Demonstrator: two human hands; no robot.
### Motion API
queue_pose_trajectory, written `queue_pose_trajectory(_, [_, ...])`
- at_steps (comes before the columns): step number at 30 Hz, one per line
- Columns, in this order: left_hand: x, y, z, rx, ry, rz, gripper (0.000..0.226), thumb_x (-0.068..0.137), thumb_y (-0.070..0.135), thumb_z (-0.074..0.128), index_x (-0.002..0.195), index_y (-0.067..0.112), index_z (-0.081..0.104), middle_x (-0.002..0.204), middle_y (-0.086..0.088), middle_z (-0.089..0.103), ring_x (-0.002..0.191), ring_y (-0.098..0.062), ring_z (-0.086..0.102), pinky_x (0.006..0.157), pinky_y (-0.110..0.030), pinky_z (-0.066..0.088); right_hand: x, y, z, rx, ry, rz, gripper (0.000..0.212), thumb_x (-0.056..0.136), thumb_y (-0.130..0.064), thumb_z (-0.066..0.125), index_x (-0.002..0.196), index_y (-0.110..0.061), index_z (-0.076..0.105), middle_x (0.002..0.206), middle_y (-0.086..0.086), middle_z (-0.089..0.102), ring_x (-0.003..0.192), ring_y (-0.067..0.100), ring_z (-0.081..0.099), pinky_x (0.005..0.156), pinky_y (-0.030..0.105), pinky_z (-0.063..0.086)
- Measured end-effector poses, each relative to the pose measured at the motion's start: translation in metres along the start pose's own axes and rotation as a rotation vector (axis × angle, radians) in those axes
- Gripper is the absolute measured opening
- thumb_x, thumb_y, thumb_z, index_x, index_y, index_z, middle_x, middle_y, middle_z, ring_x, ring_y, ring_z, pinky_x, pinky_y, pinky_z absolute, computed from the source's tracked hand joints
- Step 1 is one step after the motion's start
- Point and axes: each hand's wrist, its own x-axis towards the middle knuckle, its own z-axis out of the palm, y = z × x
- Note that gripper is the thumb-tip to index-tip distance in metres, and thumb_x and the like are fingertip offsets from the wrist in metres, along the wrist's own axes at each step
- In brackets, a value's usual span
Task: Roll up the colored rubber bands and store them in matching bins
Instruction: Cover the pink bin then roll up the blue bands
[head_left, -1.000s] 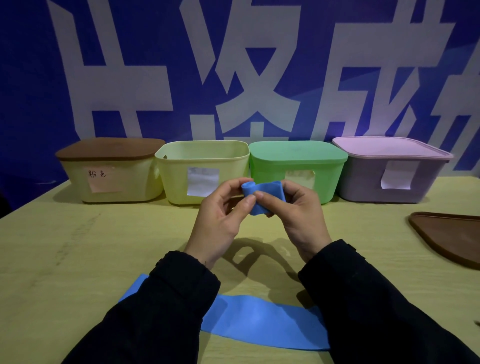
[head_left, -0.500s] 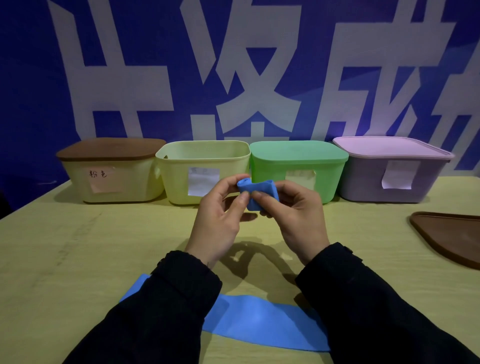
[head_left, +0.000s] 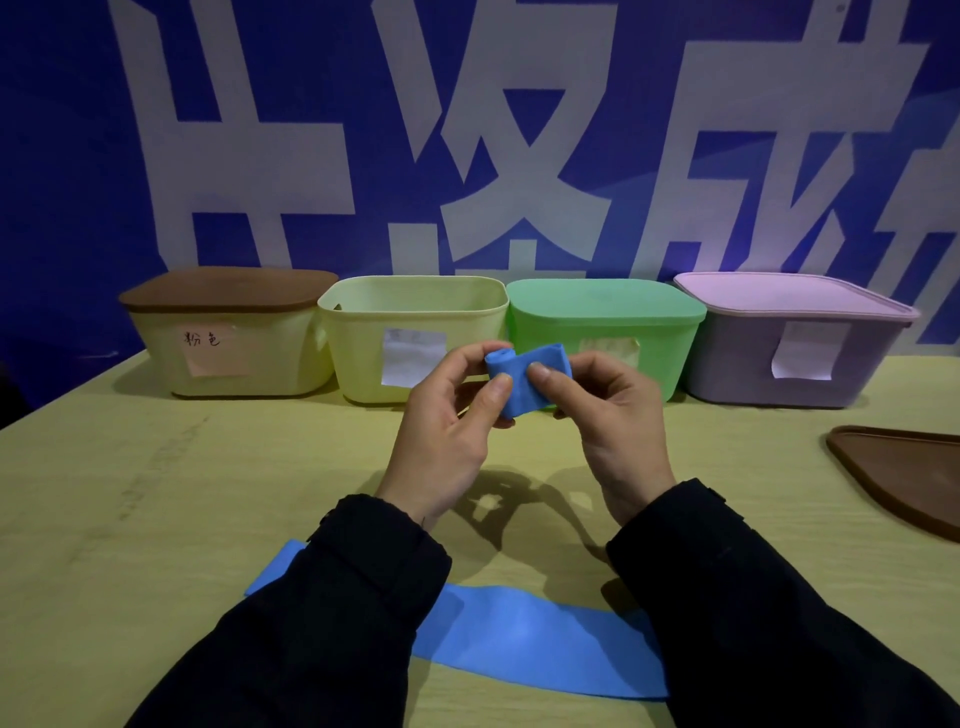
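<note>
bins: yellow bin (head_left: 415, 338) lidless; green bin (head_left: 602, 332) lidded.

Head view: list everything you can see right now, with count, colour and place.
Rolled band: one, blue, held above the table.
Flat band: one, blue, near table edge, partly under the sleeves.
Open bin: one, pale yellow, second from left.
Lidded bins: three; brown-lidded bin far left, green bin, lilac bin far right.
Loose lid: one, brown, right edge.
Table: one, light wood.
Left hand, right hand: both pinch the rolled band.
</note>
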Motion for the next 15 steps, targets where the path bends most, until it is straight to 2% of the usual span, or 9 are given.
queue_pose_trajectory(3, [-0.0010,-0.0015,-0.0029,-0.020,-0.040,-0.051,0.024,0.102,0.016,0.057,0.121,0.028,0.064,0.121,-0.003,0.069,0.105,-0.017,0.067,0.084,-0.029,0.056,-0.0003,0.0013,0.0006,0.013,-0.020,0.031,0.004,0.085,-0.011,0.076,0.082,-0.009,0.073,0.072,0.003,0.070,0.068,0.013,0.061,0.062,0.023,0.050])
queue_pose_trajectory(5, [-0.0016,-0.0018,-0.0029,-0.062,-0.058,-0.112,0.026,0.097,0.026,0.061,0.123,0.024,0.064,0.126,-0.008,0.066,0.105,-0.021,0.068,0.087,-0.032,0.056,-0.0007,0.0025,0.0016,0.015,-0.042,0.052,0.005,0.086,-0.009,0.075,0.084,-0.005,0.072,0.073,0.004,0.071,0.068,0.013,0.063,0.063,0.023,0.052])
queue_pose_trajectory(8, [-0.0018,-0.0020,-0.0032,-0.021,-0.048,-0.126,0.033,0.088,0.035,0.075,0.119,0.026,0.066,0.115,-0.002,0.071,0.103,-0.021,0.069,0.092,-0.036,0.057,-0.0026,0.0037,0.0043,-0.001,-0.094,0.078,0.005,0.085,-0.007,0.074,0.082,-0.005,0.071,0.070,0.001,0.070,0.067,0.011,0.063,0.063,0.023,0.052])
queue_pose_trajectory(12, [0.0004,0.0025,-0.0027,-0.052,0.080,-0.126,0.043,0.074,0.037,0.080,0.113,0.024,0.066,0.102,0.001,0.074,0.092,-0.014,0.067,0.078,-0.025,0.055,-0.0031,0.0014,0.0013,0.053,-0.175,0.110,0.007,0.091,-0.009,0.068,0.090,-0.006,0.074,0.079,0.003,0.073,0.076,0.013,0.066,0.073,0.027,0.056])
queue_pose_trajectory(15, [0.0006,0.0055,-0.0018,-0.056,0.128,-0.098,0.035,0.073,0.035,0.079,0.102,0.020,0.066,0.095,0.003,0.074,0.082,-0.014,0.068,0.066,-0.022,0.054,-0.0028,-0.0019,0.0008,0.014,-0.137,0.064,0.006,0.091,-0.008,0.069,0.090,-0.006,0.075,0.078,0.002,0.074,0.073,0.013,0.065,0.069,0.027,0.055])
